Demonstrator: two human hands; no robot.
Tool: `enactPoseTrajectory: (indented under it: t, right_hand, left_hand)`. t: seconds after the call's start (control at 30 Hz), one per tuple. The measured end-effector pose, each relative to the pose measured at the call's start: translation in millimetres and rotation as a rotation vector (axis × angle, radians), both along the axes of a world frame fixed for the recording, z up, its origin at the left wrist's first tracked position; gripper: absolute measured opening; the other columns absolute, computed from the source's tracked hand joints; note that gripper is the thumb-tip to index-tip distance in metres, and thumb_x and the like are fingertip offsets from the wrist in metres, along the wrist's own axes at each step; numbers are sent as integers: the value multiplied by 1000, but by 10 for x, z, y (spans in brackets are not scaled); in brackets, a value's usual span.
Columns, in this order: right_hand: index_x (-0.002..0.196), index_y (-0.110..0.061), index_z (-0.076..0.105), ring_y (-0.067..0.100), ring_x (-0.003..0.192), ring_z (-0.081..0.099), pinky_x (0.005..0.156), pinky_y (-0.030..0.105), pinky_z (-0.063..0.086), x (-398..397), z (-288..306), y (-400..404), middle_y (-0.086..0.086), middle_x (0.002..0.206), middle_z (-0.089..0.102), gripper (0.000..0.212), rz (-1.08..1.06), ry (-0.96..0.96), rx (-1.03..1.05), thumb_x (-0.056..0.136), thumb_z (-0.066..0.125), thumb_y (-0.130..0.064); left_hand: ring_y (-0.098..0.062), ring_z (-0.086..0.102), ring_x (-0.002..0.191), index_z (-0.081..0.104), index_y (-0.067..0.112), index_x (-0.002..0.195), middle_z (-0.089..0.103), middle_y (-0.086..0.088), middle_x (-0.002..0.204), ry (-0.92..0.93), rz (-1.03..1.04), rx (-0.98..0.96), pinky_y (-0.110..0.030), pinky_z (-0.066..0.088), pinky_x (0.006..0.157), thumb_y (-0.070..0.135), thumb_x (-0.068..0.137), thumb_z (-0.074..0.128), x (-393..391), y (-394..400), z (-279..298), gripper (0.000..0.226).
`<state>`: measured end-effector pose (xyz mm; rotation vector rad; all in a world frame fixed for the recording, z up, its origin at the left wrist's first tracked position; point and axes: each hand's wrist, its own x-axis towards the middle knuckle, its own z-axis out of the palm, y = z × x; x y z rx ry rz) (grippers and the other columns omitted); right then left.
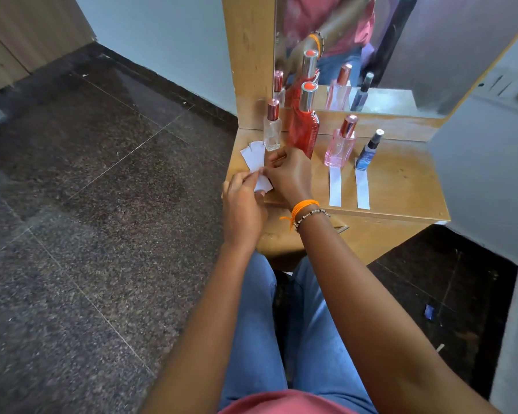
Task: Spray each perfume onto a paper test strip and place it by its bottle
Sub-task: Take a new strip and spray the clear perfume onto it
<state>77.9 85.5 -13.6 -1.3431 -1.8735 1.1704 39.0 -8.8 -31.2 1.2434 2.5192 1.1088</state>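
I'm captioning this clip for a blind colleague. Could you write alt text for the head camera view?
Both hands, left hand and right hand, pinch white paper strips at a wooden vanity shelf. Four perfume bottles stand before a mirror; only the pink bottle and blue bottle have strips laid before them.

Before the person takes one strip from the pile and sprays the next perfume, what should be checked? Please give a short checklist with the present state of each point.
1. Pink bottle has strip in front: ok.
2. Blue bottle has strip: ok.
3. Red bottle has strip: not ok, none visible.
4. Small clear bottle has its own strip: cannot tell; loose strip pile lies beside it.
5. Left hand and right hand pinch only one strip: cannot tell.
6. All bottles upright, capped: ok.
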Motion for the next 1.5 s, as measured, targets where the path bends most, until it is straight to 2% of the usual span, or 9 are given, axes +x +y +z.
enactPoseTrajectory:
  t: [0.1, 0.17, 0.23, 0.37, 0.43, 0.57, 0.9, 1.1, 1.5]
  right_hand:
    - [76, -14, 59, 16, 76, 56, 51, 18, 32, 39, 26, 6, 1, 77, 63, 17, 42, -25, -23, 72, 73, -5]
    - [72, -15, 58, 14, 73, 54, 48, 15, 33, 63, 44, 0, -4, 71, 59, 20, 67, -39, -28, 70, 76, -5]
    - [71, -15, 59, 17, 75, 57, 54, 13, 38, 72, 54, 7, -1, 73, 60, 20, 65, -40, -36, 71, 75, -5]
    - [73, -14, 63, 29, 88, 66, 80, 34, 52, 58, 62, 9, 8, 80, 67, 15, 59, -37, -55, 74, 71, -2]
    - [77, -11, 66, 27, 88, 65, 76, 31, 50, 60, 60, 8, 10, 86, 70, 10, 67, -52, -47, 75, 70, -3]
    - [84, -6, 68, 15, 76, 55, 54, 22, 35, 63, 71, -9, 2, 79, 63, 15, 112, -81, -19, 71, 77, -7]
    - [85, -5, 70, 21, 77, 60, 69, 25, 44, 65, 62, 21, 6, 77, 64, 8, 66, -83, -57, 77, 69, -5]
    - [80, -4, 70, 22, 83, 61, 66, 23, 36, 83, 33, -23, 11, 89, 71, 3, 30, -77, 29, 77, 68, -4]
    - [82, -4, 66, 24, 82, 63, 65, 24, 39, 372, -49, -125, 9, 85, 69, 5, -46, -92, 169, 78, 67, -5]
  left_hand:
    - [-28, 41, 119, 51, 9, 132, 53, -7, 129, -18, 3, -6, -31, 35, 98, 3, 89, 53, -15, 0, -13, 43]
    - [-28, 41, 121, 49, 8, 133, 52, -8, 132, -12, 4, -14, -27, 31, 97, 4, 89, 53, -29, -1, -20, 44]
    - [-29, 42, 121, 48, 8, 134, 52, -8, 133, -6, 4, -19, -25, 29, 96, 5, 89, 54, -37, 2, -20, 45]
    - [-28, 42, 119, 46, 9, 135, 52, -7, 132, -12, 16, -14, -27, 31, 95, 5, 88, 56, -31, 5, -16, 48]
    - [-28, 42, 119, 46, 10, 135, 53, -7, 132, -13, 18, -11, -26, 31, 95, 5, 88, 57, -34, 6, -22, 49]
    - [-28, 43, 118, 46, 10, 135, 53, -8, 131, -15, 13, -4, -25, 30, 93, 3, 87, 56, -54, 7, -24, 49]
    - [-27, 42, 113, 55, 11, 128, 56, -5, 124, -18, 11, -4, -31, 39, 93, 6, 89, 55, -37, 4, -32, 39]
    - [-22, 41, 113, 57, 9, 126, 56, -3, 123, -9, 6, -3, -28, 39, 92, 8, 90, 55, -46, 2, -39, 36]
    - [-24, 42, 114, 57, 6, 125, 55, -6, 126, 3, 6, -9, -27, 37, 94, 6, 89, 56, -38, -6, -8, 36]
